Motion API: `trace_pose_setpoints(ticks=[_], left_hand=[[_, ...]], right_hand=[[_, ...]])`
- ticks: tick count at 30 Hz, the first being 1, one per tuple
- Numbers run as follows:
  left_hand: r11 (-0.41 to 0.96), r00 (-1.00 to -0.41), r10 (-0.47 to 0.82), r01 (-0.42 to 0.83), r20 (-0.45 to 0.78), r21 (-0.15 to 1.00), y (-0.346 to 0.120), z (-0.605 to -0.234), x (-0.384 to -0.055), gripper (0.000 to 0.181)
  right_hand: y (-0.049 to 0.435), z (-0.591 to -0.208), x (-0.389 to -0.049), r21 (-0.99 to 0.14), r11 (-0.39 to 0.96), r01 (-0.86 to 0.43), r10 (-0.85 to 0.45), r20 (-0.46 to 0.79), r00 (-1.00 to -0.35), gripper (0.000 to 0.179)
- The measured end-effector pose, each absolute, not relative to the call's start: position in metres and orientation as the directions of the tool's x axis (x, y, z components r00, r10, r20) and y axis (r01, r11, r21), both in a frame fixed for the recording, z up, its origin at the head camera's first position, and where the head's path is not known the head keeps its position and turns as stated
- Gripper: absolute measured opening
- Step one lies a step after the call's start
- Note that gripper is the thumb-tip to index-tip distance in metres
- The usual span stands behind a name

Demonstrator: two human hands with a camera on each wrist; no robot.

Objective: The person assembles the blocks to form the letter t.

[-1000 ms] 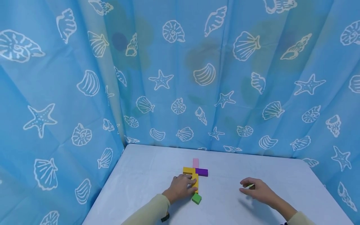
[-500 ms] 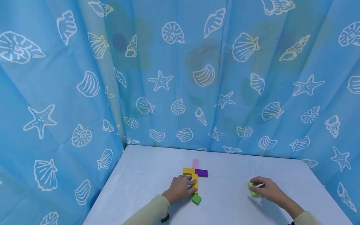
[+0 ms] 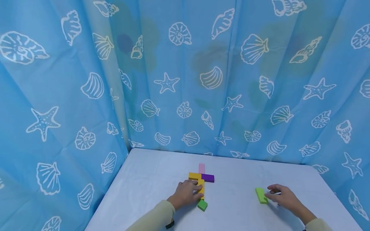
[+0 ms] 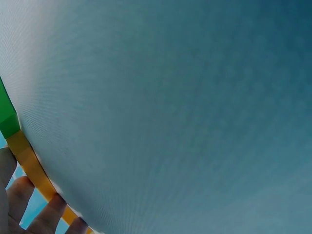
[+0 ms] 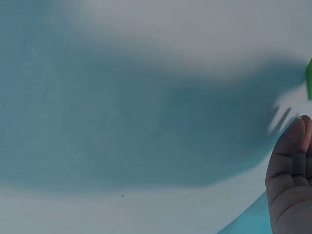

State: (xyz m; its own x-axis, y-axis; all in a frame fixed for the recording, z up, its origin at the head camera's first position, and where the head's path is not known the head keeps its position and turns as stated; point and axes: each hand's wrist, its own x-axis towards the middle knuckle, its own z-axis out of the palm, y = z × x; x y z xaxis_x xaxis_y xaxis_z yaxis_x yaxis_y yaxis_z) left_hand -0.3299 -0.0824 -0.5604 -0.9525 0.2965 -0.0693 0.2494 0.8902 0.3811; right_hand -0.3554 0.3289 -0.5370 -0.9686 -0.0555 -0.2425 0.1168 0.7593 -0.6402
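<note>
My left hand [image 3: 186,193] rests on a long yellow block [image 3: 201,189] on the table, its fingertips on the block; the left wrist view shows several fingertips [image 4: 51,210] against the block's side. A second yellow block [image 3: 195,176] lies crosswise at its far end. Beside these lie a purple block [image 3: 207,178], a pink block [image 3: 201,168] and, at the near end, a green block [image 3: 202,205]. Over on the right, a light green block [image 3: 261,196] lies flat. My right hand [image 3: 284,197] hovers just right of it, fingers loosely bent, holding nothing.
A white-covered table [image 3: 231,211] carries all the blocks. Blue curtains [image 3: 185,86] printed with shells and starfish hang behind it and along its sides.
My right hand carried the light green block rightward, set it down and let go, then drew a little farther right. My left hand stays on the yellow block.
</note>
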Motion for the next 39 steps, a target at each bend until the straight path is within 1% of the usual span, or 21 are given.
trace_pose_setpoints(ticks=[11, 19, 27, 34, 39], left_hand=[[0.892, -0.954, 0.292, 0.244, -0.072, 0.381, -0.082, -0.561, -0.329, 0.05], [0.891, -0.955, 0.291, 0.247, -0.062, 0.382, -0.082, -0.561, -0.329, 0.05], [0.893, -0.955, 0.289, 0.243, -0.068, 0.378, -0.081, -0.561, -0.33, 0.05], [0.897, -0.956, 0.289, 0.249, -0.059, 0.365, -0.082, -0.564, -0.331, 0.05], [0.897, -0.955, 0.293, 0.255, -0.053, 0.362, -0.082, -0.564, -0.33, 0.05]], right_hand=[[0.342, -0.545, -0.362, -0.611, 0.772, 0.174, -0.007, -0.282, -0.96, 0.085], [0.336, -0.545, -0.364, -0.605, 0.775, 0.184, -0.005, -0.296, -0.955, 0.098], [0.324, -0.546, -0.366, -0.61, 0.766, 0.204, 0.006, -0.31, -0.951, 0.1], [0.315, -0.548, -0.367, -0.613, 0.773, 0.166, -0.028, -0.294, -0.955, 0.093], [0.308, -0.55, -0.367, -0.592, 0.796, 0.129, -0.057, -0.284, -0.957, 0.092]])
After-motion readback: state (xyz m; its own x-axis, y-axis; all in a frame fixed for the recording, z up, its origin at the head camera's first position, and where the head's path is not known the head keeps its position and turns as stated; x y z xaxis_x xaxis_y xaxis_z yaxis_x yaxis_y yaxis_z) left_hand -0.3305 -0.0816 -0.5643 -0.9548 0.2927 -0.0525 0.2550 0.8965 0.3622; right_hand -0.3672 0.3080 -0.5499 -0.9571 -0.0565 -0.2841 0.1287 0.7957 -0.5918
